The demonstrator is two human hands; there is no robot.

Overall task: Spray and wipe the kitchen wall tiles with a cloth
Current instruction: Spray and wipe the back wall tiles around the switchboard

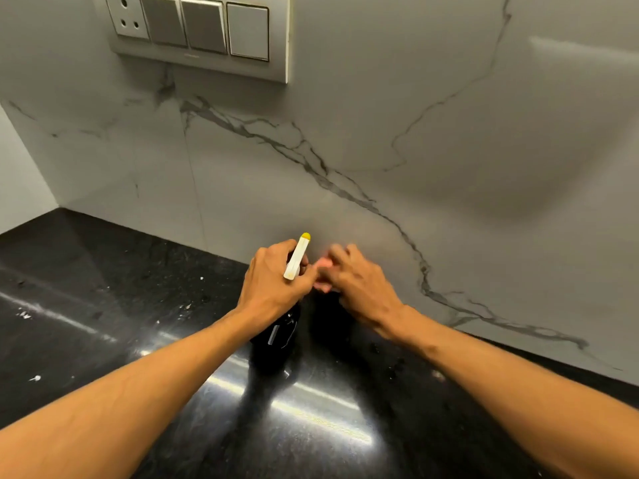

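Observation:
My left hand (273, 281) grips the neck of a dark spray bottle (276, 340) that stands on the black countertop (103, 305). Its white spray head with a yellow nozzle (298, 257) points up toward the marble-look wall tiles (380, 140). Just right of the bottle, my right hand (359, 281) is blurred by motion, close to the base of the wall. Its curled fingers hold something small and pink (323, 271), apparently a cloth, mostly hidden by the fingers.
A switch plate (204, 32) with a socket and rocker switches is mounted on the wall at the upper left. The side wall (20, 174) meets the tiles in a corner at the left. White specks (24, 314) dot the glossy countertop.

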